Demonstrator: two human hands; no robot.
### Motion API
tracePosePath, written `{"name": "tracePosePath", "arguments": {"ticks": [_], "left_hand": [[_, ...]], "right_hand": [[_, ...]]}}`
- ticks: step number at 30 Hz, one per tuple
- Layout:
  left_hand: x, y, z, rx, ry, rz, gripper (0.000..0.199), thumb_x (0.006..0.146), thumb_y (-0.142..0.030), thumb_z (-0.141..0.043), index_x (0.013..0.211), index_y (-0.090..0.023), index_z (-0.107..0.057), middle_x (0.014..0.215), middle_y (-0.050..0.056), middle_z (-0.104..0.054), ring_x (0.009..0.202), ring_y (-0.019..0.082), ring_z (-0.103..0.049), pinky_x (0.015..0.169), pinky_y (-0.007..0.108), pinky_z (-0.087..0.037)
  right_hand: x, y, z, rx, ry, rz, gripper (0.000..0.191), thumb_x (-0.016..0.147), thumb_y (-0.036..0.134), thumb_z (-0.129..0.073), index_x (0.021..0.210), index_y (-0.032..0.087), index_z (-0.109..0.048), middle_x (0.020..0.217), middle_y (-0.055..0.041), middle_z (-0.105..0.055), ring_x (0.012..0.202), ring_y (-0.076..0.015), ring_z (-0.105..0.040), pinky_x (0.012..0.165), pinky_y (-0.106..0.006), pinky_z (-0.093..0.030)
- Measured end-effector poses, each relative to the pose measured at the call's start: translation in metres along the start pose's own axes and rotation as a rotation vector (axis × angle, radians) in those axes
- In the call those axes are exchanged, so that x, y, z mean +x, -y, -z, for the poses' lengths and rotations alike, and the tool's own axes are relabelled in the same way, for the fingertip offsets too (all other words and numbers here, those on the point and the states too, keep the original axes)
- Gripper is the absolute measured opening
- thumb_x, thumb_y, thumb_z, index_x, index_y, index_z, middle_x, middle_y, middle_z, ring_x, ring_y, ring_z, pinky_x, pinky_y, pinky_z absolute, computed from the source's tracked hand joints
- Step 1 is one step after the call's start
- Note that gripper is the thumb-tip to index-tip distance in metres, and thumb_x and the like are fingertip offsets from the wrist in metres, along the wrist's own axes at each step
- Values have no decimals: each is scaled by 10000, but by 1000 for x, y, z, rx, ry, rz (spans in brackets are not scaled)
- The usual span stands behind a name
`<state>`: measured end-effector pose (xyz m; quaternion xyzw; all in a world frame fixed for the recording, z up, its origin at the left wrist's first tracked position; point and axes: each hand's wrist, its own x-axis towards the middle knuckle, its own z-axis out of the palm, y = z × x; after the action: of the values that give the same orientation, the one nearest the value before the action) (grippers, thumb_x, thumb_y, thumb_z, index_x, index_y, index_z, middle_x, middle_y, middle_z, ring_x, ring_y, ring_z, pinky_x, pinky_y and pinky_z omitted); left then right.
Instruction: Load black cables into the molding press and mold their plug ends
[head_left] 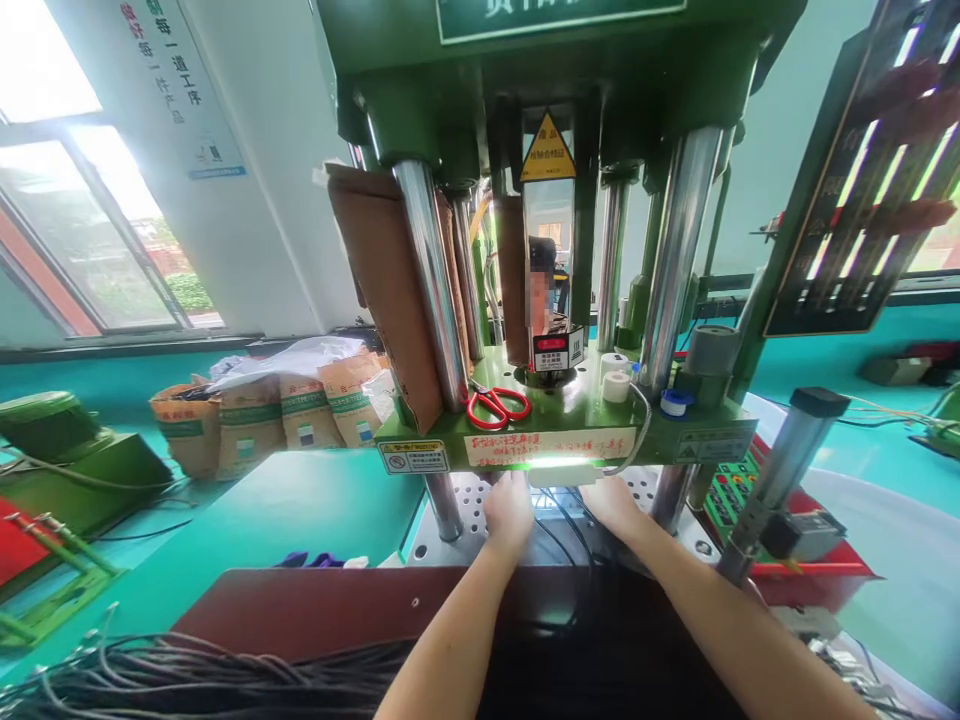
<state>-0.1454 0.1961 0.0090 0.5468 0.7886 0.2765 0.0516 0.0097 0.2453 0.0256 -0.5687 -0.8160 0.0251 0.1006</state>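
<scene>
Both of my hands reach under the front beam of a green press (540, 425). My left hand (510, 510) is at the left of the lit work area, its fingertips hidden below the beam and the white lamp (566, 474). On the right side, my right hand (611, 505) is turned inward, and its fingers are also mostly hidden. Black cables (577, 530) run between the hands toward me from the perforated metal plate (465, 515). What either hand touches cannot be made out.
Red-handled scissors (498, 408), white tape rolls (616, 386) and a blue spool (675, 402) lie on the press ledge. Steel columns (445, 505) flank my hands. Cable bundles (225, 680) lie at lower left, and a red control box (810, 560) stands right.
</scene>
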Motion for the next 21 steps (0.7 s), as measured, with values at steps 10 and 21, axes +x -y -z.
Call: {"name": "tracePosePath", "arguments": {"ticks": [10,21], "left_hand": [[1,-17,-13,37,-76,21,249,798,-247,-450,890,-171,-669,831,97,-677,820,225,-620,653,285,-452],[0,-19,-3,-1,-94,-120,301,809,-164,-391,898,-182,-678,911,95,-665,929,226,-571,814,319,-445]], "right_hand": [[11,13,-18,-60,-44,106,150,880,240,-499,941,148,-601,965,-45,-627,839,-153,-600,750,-347,-500],[15,14,-18,-33,-163,230,113,868,204,-514,859,137,-604,904,-34,-625,776,-133,-591,709,-315,-501]]}}
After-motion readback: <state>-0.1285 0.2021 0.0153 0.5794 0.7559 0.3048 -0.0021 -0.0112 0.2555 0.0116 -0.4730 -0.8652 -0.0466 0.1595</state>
